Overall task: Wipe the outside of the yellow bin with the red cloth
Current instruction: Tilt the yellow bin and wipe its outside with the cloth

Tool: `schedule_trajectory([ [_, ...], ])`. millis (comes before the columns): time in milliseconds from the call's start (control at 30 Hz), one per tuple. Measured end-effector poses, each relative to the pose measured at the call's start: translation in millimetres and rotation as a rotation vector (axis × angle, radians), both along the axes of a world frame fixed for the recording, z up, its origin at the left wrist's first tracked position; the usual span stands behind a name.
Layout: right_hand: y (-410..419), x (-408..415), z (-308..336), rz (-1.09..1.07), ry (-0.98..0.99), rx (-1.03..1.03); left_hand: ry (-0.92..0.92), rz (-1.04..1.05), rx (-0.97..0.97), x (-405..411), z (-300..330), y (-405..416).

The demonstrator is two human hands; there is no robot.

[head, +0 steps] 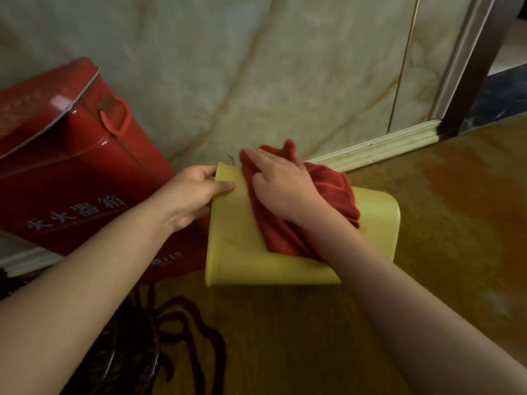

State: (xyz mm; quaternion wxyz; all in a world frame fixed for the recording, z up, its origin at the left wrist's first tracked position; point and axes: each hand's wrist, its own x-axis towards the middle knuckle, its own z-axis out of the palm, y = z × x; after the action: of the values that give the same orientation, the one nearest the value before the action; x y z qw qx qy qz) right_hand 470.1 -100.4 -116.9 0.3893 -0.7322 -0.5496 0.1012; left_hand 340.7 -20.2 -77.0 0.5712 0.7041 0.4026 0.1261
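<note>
The yellow bin (242, 252) lies on its side on the floor, its open rim turned left. My left hand (194, 192) grips that rim at its upper corner, thumb on the outer wall and fingers hooked over the edge. A crumpled red cloth (336, 192) is spread over the bin's upward-facing side. My right hand (282, 183) lies flat on the cloth, fingers pointing up-left, pressing it against the bin wall near the rim. My right forearm covers part of the cloth and of the bin's near side.
A red metal box (71, 166) with white characters and a red side handle stands just left of the bin, close to its rim. Behind runs a marble wall (256, 67) with pale skirting (385, 143). A dark door frame (479, 67) is at right. The floor (442, 209) is brown and glossy.
</note>
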Motion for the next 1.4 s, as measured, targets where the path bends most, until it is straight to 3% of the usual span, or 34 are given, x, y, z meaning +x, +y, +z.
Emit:
schedule_trajectory([
  [133, -18, 29, -28, 0.236, -0.226, -0.014, 0.032, 0.076, -0.096, -13, -10, 16],
  [200, -27, 43, -50, 0.159, -0.350, -0.074, 0.043, 0.092, -0.126, -26, -18, 23],
  [300, -26, 49, -65, -0.006, -0.378, 0.014, 0.018, 0.166, -0.145, -29, -20, 25],
  [400, -15, 69, -69, -0.261, -0.306, 0.099, -0.046, 0.216, -0.098, -34, -18, 17],
  [533, -9, 97, -69, -0.514, -0.082, 0.037, 0.025, -0.020, 0.111, -49, -27, -18],
  [600, -14, 98, -66, -0.598, 0.023, 0.006, -0.024, -0.031, 0.161, -48, -33, -30],
  [700, -23, 67, -60, -0.508, 0.067, 0.019, -0.054, -0.031, 0.210, -41, -34, -33],
  [867, 2, -25, -32, -0.185, -0.188, 0.206, -0.115, -0.006, 0.131, -28, -35, -30],
  [1067, 20, 13, -36, -0.091, -0.197, 0.188, -0.126, -0.002, 0.154, -21, -32, -14],
  [1267, -16, 108, -90, -0.467, 0.030, 0.018, -0.135, 0.062, 0.120, -26, -37, -10],
  [1400, -16, 108, -81, -0.751, 0.281, -0.001, -0.106, 0.143, 0.089, -6, -28, -10],
])
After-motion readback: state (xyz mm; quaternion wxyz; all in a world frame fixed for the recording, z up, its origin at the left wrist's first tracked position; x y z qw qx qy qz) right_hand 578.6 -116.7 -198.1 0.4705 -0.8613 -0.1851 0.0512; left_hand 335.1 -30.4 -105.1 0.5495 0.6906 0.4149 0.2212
